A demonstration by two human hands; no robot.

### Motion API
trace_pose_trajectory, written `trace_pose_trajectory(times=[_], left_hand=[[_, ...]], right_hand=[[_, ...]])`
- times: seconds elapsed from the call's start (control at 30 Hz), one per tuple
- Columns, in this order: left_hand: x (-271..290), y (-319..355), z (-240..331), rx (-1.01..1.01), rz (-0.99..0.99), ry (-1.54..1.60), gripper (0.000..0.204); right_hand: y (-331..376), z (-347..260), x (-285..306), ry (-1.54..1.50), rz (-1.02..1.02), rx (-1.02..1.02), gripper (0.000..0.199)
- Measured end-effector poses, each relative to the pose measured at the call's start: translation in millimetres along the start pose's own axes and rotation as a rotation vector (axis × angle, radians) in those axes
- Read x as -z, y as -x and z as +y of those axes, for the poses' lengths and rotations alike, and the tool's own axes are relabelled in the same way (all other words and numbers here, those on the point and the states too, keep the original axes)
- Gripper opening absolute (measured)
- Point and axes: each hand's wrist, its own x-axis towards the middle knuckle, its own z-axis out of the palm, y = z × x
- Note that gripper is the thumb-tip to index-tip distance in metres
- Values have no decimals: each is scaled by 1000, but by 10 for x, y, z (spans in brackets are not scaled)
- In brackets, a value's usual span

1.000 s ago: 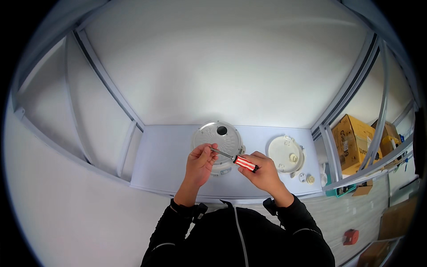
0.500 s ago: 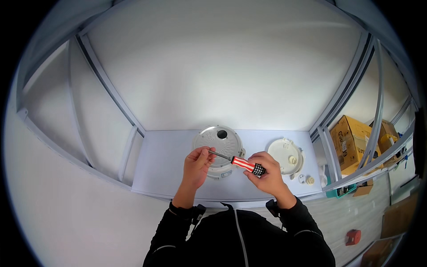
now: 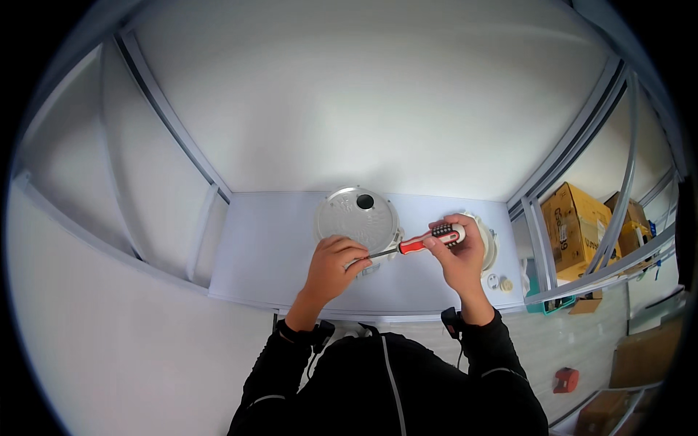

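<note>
A round grey disc-shaped part [image 3: 356, 216] with a dark hole near its far edge lies on the white table [image 3: 269, 247]. My left hand [image 3: 333, 267] rests at the disc's near rim, fingers pinched around the tip of a screwdriver shaft. My right hand [image 3: 458, 253] grips the red, white and black handle of that screwdriver [image 3: 425, 240], which points left toward the disc's near right rim. A second round white part [image 3: 488, 240] lies to the right, mostly hidden behind my right hand.
Two small pale round pieces [image 3: 499, 283] sit near the table's right front corner. White partition walls enclose the table on three sides. Cardboard boxes [image 3: 582, 225] stand beyond the right frame, and a small red object [image 3: 566, 379] lies on the floor.
My right hand has drawn the screwdriver handle to the right and slightly up, away from the disc. My left hand has stayed at the disc's near rim.
</note>
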Motion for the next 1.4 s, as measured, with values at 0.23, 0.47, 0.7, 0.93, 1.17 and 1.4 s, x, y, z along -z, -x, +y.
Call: trace_pose_trajectory(times=[0.23,0.47,0.7,0.93,1.17,1.4], left_hand=[[-196,137,-46,-2,56,-116,27],[-215,183,-185,4,67,-44,24],[-263,178,-184,-14,115,-60,18],[-305,180,-223,-15,144,-65,14],[-319,164,-199,-45,203,-97,13],[-313,181,-243,-44,159,-96,13]], right_hand=[[-95,-44,-269,268,-82,274,55],[-196,-210,-432,312,-167,224,52],[-279,-305,-548,364,-209,197,53],[-351,-432,-697,418,-286,227,63],[-391,-465,-860,499,-388,333,58],[-402,-605,-877,615,-418,459,50]])
